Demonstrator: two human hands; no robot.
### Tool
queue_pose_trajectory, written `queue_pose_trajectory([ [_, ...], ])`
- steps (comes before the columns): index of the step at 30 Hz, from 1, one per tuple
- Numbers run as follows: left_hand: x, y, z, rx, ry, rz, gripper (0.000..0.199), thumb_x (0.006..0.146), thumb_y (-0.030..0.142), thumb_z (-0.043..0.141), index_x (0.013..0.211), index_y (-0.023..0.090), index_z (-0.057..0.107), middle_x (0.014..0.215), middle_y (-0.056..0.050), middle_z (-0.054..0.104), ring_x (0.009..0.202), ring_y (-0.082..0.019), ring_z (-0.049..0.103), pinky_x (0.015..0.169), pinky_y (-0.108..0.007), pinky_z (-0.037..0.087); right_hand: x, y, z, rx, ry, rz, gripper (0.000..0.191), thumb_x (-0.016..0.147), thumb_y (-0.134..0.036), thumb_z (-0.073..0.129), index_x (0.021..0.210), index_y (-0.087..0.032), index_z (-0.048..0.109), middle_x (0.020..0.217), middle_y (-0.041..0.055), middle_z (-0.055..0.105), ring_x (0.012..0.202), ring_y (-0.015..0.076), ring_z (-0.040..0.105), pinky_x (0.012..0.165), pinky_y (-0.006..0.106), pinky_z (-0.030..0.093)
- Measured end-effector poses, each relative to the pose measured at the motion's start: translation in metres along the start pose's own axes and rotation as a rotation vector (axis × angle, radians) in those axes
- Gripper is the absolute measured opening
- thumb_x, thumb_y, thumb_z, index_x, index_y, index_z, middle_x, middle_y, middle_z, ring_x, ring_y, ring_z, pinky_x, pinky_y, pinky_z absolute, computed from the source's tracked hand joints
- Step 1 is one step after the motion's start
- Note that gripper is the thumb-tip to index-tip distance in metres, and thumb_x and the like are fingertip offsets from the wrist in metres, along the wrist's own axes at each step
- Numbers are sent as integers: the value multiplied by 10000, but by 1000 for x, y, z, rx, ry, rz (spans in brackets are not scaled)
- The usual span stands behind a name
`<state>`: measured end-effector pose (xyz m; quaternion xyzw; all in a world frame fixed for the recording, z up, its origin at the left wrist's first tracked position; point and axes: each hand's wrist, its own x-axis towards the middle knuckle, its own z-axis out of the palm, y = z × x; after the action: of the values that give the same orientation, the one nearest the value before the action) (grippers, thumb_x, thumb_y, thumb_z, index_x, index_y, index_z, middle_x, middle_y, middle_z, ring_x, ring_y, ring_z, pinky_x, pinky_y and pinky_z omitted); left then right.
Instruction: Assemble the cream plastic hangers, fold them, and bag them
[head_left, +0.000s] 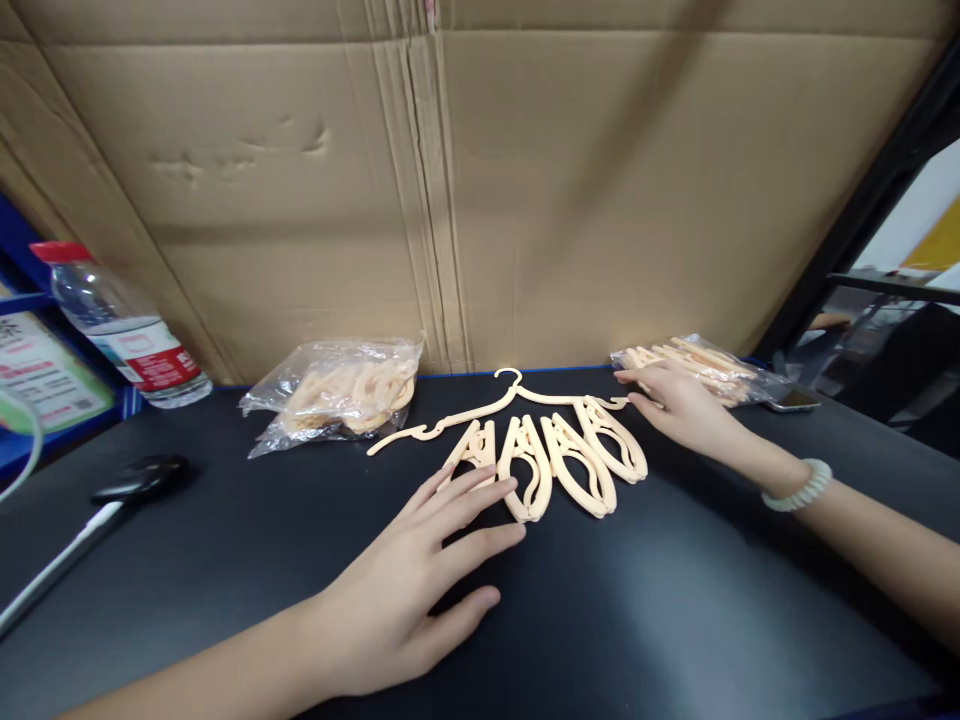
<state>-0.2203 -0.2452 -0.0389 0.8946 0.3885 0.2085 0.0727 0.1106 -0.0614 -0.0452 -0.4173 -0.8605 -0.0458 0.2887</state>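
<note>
An unfolded cream plastic clothes hanger (480, 411) lies on the black table, its hook pointing to the back. In front of it several folded travel hangers (546, 480) lie in a row. My left hand (420, 580) is open with its fingers spread, over the leftmost folded hanger (487, 440) and partly covering it. At the right tip of the unfolded hanger is my right hand (679, 405), open, its fingers stretched to the left. Whether those fingers touch the tip I cannot tell. Behind this hand sits a clear bag of folded hangers (705, 358), partly hidden by it.
Another clear bag of hangers (345, 390) lies at the back left. A water bottle (139, 335) with a red cap, a black mouse-like device (140, 480) and a white cable (64, 565) are on the left. Cardboard (675, 180) walls the back. A phone (795, 400) lies far right.
</note>
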Motion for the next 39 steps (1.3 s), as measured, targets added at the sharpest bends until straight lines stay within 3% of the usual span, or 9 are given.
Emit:
queue_pose_trajectory([
  [5,-2,-1,-1,6,-28,10,448,865,167,539,1293,288,588,1456,-69,496,1379,-303,386,1164,-542,222,-2,8,13,-248,-127,-105,389,967,-344,368,1174,-175,650,1311,119,605,1353,375,362,1066,630,259],
  [10,1,-5,-4,-85,65,-53,393,862,167,541,1228,273,636,1394,-67,561,1329,-281,457,1160,-512,251,-4,7,16,-195,-200,-57,389,991,-382,344,1172,-217,646,1246,75,663,1305,366,426,1050,652,215],
  [14,8,-15,-8,-300,200,-285,272,880,244,538,1095,221,703,1278,-88,650,1224,-267,565,1075,-440,412,-4,13,21,-162,-158,-68,380,986,-399,359,1116,-222,669,1199,74,687,1239,358,489,1038,635,220],
  [17,12,-23,-9,-493,330,-489,257,848,299,573,1034,203,721,1186,-80,704,1140,-273,626,1036,-433,458,-3,16,24,-138,-114,-95,379,984,-396,352,1031,-232,690,1126,66,713,1171,340,539,1022,611,249],
  [20,13,-27,-9,-631,418,-599,250,805,311,601,978,187,732,1166,-74,714,1122,-277,638,996,-403,499,-2,18,26,-122,-95,-110,364,979,-373,361,974,-233,697,1079,61,722,1131,323,560,1020,593,258],
  [23,14,-27,-10,-665,483,-620,215,770,299,626,918,196,743,1149,-59,722,1164,-276,614,1008,-377,493,-1,17,24,-113,-100,-124,328,968,-343,385,949,-244,697,1061,48,722,1127,314,556,1006,573,280],
  [32,16,-25,-11,-741,475,-631,201,762,300,638,902,198,740,1070,-45,745,1043,-254,673,945,-361,531,-1,16,26,-82,-69,-98,240,930,-335,426,858,-213,620,927,79,688,943,266,609,936,507,381],
  [35,14,-25,-10,-750,481,-634,190,768,299,634,892,198,736,1057,-42,746,1019,-244,680,931,-357,535,-2,16,27,-73,-69,-91,232,928,-341,425,862,-213,607,923,78,685,940,272,612,960,543,354],
  [39,13,-26,-9,-714,487,-621,173,762,284,626,860,194,737,1031,-46,748,1001,-242,682,924,-358,534,-3,15,28,-51,-61,-64,224,934,-329,417,870,-219,601,948,67,687,935,266,623,1035,624,222],
])
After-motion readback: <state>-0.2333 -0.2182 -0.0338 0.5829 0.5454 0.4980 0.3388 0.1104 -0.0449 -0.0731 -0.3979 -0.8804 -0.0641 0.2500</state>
